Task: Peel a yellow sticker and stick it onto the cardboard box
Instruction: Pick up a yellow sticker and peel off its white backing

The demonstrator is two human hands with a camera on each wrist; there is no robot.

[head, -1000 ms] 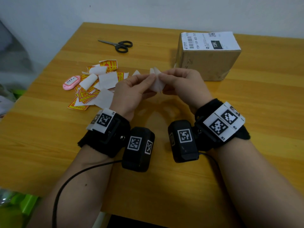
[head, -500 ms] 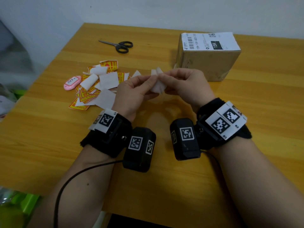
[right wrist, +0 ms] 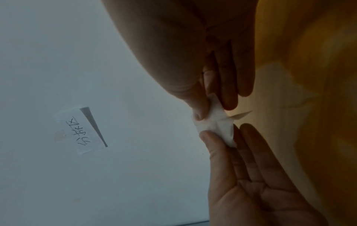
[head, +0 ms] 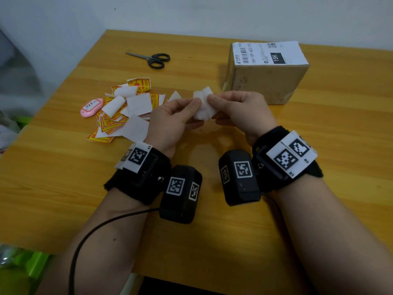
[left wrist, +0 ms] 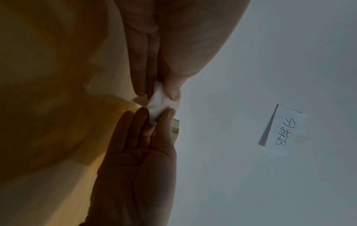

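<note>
Both hands hold one small white piece, a sticker (head: 203,110) seen from its white backing side, above the table's middle. My left hand (head: 196,111) pinches its left edge between thumb and fingers. My right hand (head: 213,108) pinches the right edge. No yellow face shows on it. The left wrist view has the sticker (left wrist: 160,105) between my left hand (left wrist: 156,114) below and the right hand above. In the right wrist view, my right hand (right wrist: 225,133) pinches the sticker (right wrist: 214,123). The cardboard box (head: 265,81), with a white shipping label on top, stands just behind my right hand.
A pile of yellow stickers and white backing papers (head: 125,109) lies left of my hands, with a pink tag (head: 91,107) at its left edge. Black scissors (head: 153,59) lie at the back. A handwritten paper note (left wrist: 284,130) hangs on the wall. The wooden table (head: 212,241) ends near my forearms.
Both hands keep pinching the white piece in almost the same spot. Only the fingers have shifted slightly on it.
</note>
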